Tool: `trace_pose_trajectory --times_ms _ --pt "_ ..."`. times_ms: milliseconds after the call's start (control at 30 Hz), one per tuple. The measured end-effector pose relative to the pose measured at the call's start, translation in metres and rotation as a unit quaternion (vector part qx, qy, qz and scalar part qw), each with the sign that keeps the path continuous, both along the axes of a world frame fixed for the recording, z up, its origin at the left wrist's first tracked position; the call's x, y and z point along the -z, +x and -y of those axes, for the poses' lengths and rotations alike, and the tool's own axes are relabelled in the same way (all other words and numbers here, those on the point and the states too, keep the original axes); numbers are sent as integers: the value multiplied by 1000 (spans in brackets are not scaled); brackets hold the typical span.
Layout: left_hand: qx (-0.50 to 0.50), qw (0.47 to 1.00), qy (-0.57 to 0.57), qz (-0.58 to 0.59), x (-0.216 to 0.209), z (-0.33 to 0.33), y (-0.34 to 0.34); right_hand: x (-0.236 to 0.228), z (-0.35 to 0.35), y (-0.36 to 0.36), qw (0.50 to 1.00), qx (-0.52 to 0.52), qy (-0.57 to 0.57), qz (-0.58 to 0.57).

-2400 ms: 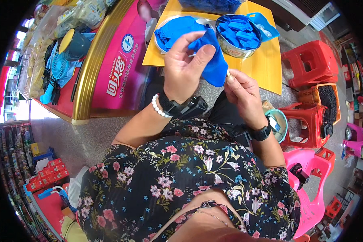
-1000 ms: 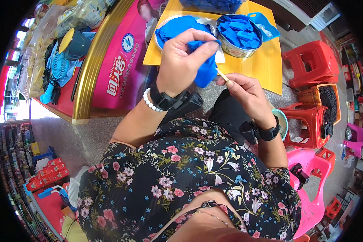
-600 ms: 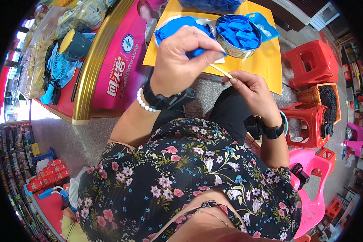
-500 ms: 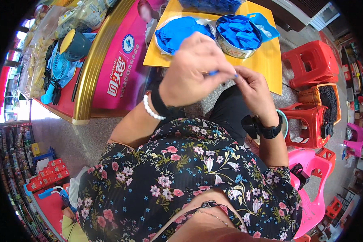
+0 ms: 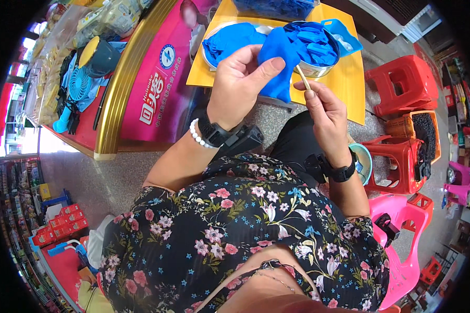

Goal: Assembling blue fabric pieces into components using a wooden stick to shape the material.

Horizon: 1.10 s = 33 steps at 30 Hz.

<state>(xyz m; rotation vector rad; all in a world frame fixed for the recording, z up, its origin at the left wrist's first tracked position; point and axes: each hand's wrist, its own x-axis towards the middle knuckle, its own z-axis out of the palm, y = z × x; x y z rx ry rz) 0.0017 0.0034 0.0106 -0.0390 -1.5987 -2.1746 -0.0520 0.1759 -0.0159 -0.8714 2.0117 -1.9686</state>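
My left hand [image 5: 238,88] pinches a flat piece of blue cloth [image 5: 277,49] between thumb and fingers, in front of my lap. Close by on its right, my right hand [image 5: 326,112] grips a thin pale stick [image 5: 303,78] whose tip points up toward the cloth's edge. Past my hands, a stack of flat blue pieces [image 5: 232,41] lies in a round white dish. A round tin [image 5: 318,70] beside it holds folded blue pieces [image 5: 318,44], partly covered by the cloth I hold.
These containers stand on a yellow tabletop [image 5: 352,99], with a light blue basket [image 5: 352,44] and a clear box of blue material [image 5: 277,8] there too. A gold-edged counter [image 5: 109,115] is at left. Red stools [image 5: 402,86], a pink chair [image 5: 410,261] and a pale green basin [image 5: 368,161] are at right.
My left hand has turned over, and the blue cloth is now spread out in it. The stick now shows in my right hand, which has drawn slightly apart from the left.
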Motion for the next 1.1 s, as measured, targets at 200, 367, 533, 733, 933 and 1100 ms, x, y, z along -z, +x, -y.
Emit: trace_pose_trajectory --times_ms 200,367,533,733,933,1100 --pt "-63 998 -5 26 -2 -5 -4 1 -3 4 999 -34 23 -7" --pt "-167 958 -230 -23 14 -2 -1 7 3 7 998 -9 -34 47" --pt "-193 960 -190 -73 9 -9 -2 -1 1 6 992 -51 -20 113" --pt "-181 949 -251 -63 17 -3 -4 -3 1 11 974 -90 -76 192" --pt "-117 992 -43 -35 3 -17 -3 -1 5 8 988 -64 -54 127" --pt "-118 991 -30 -55 4 -6 -6 3 0 8 996 -45 -1 78"
